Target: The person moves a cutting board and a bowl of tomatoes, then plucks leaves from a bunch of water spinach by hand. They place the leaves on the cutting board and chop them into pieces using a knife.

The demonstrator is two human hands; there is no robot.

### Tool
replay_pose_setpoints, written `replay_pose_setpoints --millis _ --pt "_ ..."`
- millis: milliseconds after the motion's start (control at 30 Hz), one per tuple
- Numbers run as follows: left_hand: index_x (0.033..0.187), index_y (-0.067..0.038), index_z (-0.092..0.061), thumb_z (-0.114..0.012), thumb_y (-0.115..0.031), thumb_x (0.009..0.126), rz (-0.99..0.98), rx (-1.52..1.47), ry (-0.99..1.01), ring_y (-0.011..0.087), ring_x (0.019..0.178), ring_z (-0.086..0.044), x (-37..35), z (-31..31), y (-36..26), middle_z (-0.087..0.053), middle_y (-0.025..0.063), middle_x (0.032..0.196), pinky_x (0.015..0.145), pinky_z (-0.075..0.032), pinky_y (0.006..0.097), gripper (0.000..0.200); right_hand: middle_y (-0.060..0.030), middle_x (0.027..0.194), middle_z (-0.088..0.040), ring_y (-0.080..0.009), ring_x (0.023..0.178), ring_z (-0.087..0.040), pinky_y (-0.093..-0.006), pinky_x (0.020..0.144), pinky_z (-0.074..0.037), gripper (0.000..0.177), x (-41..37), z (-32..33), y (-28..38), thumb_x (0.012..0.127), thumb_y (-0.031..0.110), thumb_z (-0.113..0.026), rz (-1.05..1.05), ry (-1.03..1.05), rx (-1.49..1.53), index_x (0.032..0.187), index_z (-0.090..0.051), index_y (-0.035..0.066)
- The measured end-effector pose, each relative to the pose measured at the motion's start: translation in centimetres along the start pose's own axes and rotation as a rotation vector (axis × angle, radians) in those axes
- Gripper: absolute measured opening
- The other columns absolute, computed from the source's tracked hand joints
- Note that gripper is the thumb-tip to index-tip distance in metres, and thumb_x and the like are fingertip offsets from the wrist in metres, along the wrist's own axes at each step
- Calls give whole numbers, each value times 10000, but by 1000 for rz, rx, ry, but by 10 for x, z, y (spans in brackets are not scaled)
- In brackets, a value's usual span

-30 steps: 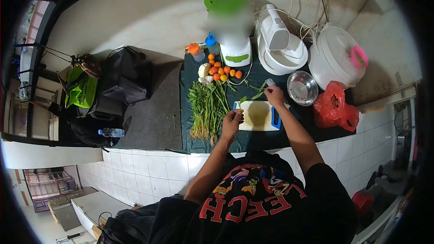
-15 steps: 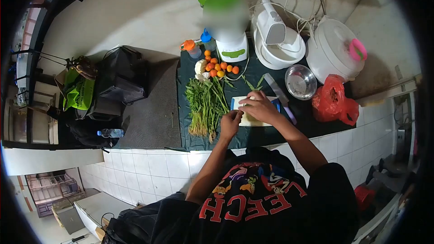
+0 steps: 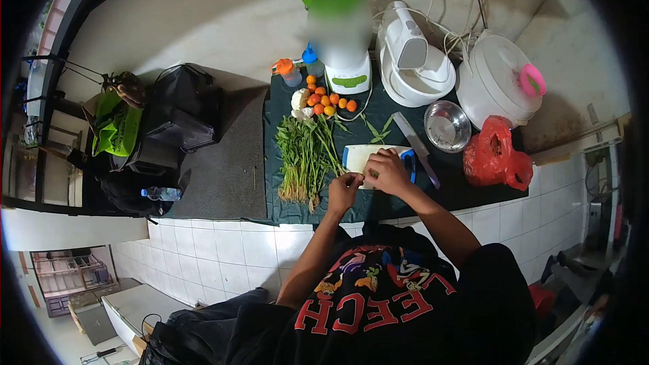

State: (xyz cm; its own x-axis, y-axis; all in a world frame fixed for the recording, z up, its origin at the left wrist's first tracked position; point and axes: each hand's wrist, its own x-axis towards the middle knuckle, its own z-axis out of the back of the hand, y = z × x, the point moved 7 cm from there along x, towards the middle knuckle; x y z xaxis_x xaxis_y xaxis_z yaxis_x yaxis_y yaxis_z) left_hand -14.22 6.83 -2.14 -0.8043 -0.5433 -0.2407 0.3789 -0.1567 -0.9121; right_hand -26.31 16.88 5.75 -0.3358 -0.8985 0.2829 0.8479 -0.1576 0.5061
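Observation:
Over the near half of a white cutting board with blue ends, my two hands come close together. My left hand has its fingers closed in a pinch near the board's left corner; what lies in the pinch is too small to make out. Curled over the board, my right hand is closed, with a bit of leafy green showing beneath its fingers. A bunch of leafy greens with roots lies left of the board. Several loose leaves rest beyond it, and a knife lies to the right.
Several orange tomatoes and garlic sit behind the greens. A blender, a stand mixer, a white lidded container, a metal bowl and a red plastic bag stand around the back and right.
My right hand has moved down and nearer to my left hand, uncovering more of the board and the leaves beyond it. My left hand has shifted slightly down.

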Motion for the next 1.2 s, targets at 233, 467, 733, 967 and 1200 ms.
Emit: replay_pose_setpoints --millis 233,467,733,967,1200 --pt "1063 -11 -725 -677 -119 997 176 -440 -97 144 857 -715 -1 15 11 -762 66 956 771 -569 267 136 -53 895 -661 -307 886 -613 -452 830 -475 76 18 28 -57 826 142 -754 -239 -330 24 882 -773 96" --pt "1257 68 -568 -645 -41 997 217 -599 -37 218 1039 -713 -1 10 28 -697 151 1112 936 -584 315 292 -135 907 -678 -367 909 -639 -495 833 -516 173 31 -9 -94 833 150 -738 -322 -156 -126 974 -771 54" --pt "1191 51 -554 -705 -80 970 186 -593 27 223 1035 -701 12 10 18 -680 151 1110 924 -579 310 298 -76 929 -761 -94 849 -680 -282 778 -537 229 -7 -68 -53 957 203 -717 -378 78 858 1079 -744 11" --pt "1264 33 -563 -765 -142 911 135 -64 128 274 991 -716 26 4 40 -680 197 1127 858 -588 352 443 -77 909 -771 -145 795 -724 -305 735 -559 155 -49 -64 -89 915 140 -737 -545 -63 610 1027 -752 35" --pt "1192 -26 -639 -759 -235 875 -109 572 -121 436 994 -657 21 20 29 -621 239 1102 812 -567 520 398 -75 902 -773 -204 805 -749 -333 728 -565 159 -64 -69 -142 860 205 -779 -682 -79 378 942 -755 70"
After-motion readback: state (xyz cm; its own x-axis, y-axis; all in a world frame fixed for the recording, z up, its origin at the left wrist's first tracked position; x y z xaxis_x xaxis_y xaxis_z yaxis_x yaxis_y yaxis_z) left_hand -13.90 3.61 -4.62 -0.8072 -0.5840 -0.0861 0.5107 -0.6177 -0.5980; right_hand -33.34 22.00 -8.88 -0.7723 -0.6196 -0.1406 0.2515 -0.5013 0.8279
